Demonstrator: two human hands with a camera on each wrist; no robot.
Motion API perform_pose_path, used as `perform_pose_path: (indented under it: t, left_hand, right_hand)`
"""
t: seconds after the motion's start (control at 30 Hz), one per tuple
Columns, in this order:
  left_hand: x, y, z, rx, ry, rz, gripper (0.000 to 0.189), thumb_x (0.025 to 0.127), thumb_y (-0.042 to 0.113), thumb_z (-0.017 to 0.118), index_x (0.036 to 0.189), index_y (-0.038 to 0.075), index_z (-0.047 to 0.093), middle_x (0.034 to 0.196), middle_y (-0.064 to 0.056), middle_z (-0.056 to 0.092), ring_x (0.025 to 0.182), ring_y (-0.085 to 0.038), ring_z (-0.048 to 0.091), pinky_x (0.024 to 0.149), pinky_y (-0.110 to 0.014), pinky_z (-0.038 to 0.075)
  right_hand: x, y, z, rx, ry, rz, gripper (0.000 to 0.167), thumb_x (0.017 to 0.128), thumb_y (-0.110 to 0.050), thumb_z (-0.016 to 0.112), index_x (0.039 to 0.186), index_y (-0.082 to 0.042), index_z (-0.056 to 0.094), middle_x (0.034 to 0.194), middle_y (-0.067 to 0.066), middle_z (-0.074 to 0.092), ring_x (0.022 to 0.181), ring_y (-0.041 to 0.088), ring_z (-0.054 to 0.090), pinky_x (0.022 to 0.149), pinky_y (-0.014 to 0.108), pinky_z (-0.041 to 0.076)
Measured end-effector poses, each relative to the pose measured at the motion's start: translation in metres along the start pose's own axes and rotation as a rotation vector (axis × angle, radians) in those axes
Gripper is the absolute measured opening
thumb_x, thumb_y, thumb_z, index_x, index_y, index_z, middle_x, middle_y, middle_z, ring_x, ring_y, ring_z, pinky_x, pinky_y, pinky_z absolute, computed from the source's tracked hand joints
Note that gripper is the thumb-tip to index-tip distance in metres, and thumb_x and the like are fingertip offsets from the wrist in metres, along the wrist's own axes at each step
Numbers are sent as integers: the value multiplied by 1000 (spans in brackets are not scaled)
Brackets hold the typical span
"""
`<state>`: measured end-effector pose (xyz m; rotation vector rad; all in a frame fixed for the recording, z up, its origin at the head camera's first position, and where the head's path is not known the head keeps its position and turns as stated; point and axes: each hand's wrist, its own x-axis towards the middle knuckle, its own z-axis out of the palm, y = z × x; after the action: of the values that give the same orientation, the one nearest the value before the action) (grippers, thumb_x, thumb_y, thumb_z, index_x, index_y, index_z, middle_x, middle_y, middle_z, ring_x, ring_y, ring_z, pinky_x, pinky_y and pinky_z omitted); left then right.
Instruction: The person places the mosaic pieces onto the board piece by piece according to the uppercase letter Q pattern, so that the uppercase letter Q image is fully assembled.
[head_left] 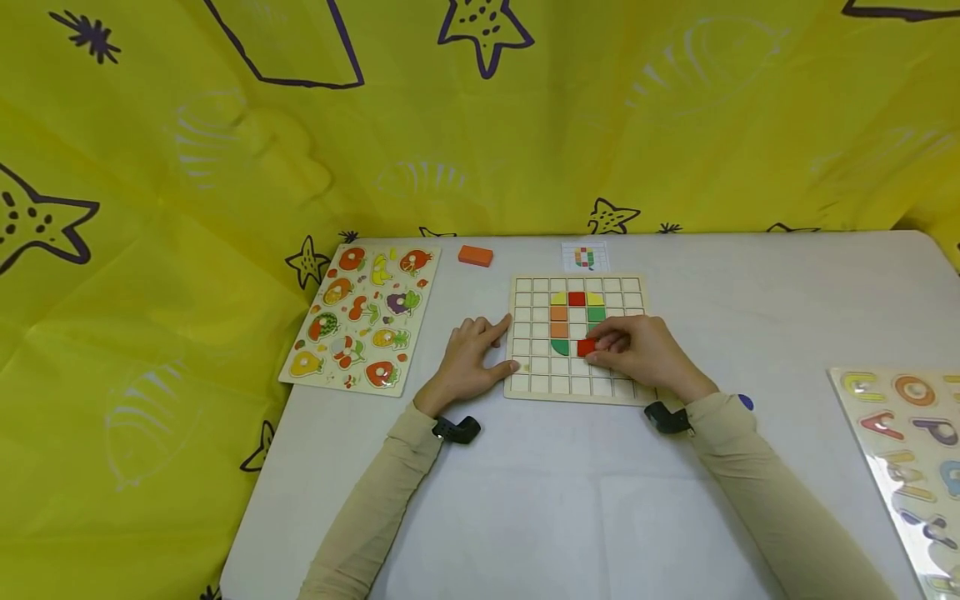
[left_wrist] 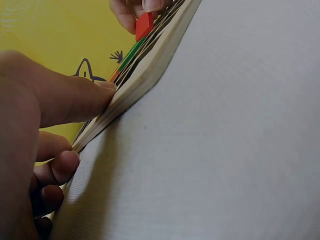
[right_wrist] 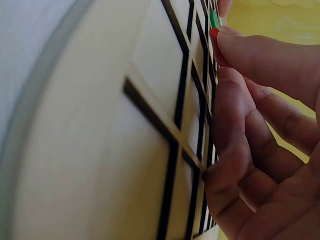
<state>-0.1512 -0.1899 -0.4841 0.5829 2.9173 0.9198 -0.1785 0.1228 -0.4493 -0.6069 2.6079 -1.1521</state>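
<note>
A wooden grid board (head_left: pixel 538 383) lies on the white table, with coloured tiles in some cells. A red tile (head_left: pixel 576 298) sits between two yellow curved ones at the top; orange tiles (head_left: pixel 558 322) run down the left and green tiles (head_left: pixel 596 314) down the right. At lower left is a green curved tile (head_left: pixel 559 347). My right hand (head_left: pixel 645 350) pinches a red square tile (left_wrist: pixel 144 27) over a lower cell and hides part of the board. My left hand (head_left: pixel 471 357) touches the board's left edge, its thumb (left_wrist: pixel 85 97) and index finger spread apart.
Behind the board lies a small pattern card (head_left: pixel 585 257), with an orange block (head_left: pixel 476 256) left of it. A fruit puzzle board (head_left: pixel 412 333) lies at the left, a letter puzzle board (head_left: pixel 900 454) at the far right. A yellow patterned cloth (head_left: pixel 510 150) hangs behind the table.
</note>
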Motion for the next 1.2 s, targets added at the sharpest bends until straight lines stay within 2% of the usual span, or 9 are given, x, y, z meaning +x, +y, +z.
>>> perform_pose_path:
  t: [0.2,0.87,1.2]
  left_hand:
    - [0,-1,1,-1,7,6,79,92,34,78,159,5,48,98,-5,53,90,-20,38,85,-36,27]
    - [0,-1,0,5,-3,8,79,93,34,78,159,5,47,99,-6,53,90,-21,38,85,-36,27]
    - [0,-1,0,3,16,27,78,92,33,78,158,3,48,98,-6,54,89,-20,38,84,-36,26]
  right_hand:
    - [3,1,5,-7,-2,2,25,87,-13,87,108,-2,78,84,3,70,77,19,61,69,21,49]
    - [8,-5,8,-22,0,-10,21,89,-11,84,108,-2,82,81,3,70,75,17,60,67,23,48]
    - [0,-1,1,-26,14,2,24,91,-15,85,112,-5,82,85,3,70,79,19,59,69,22,47]
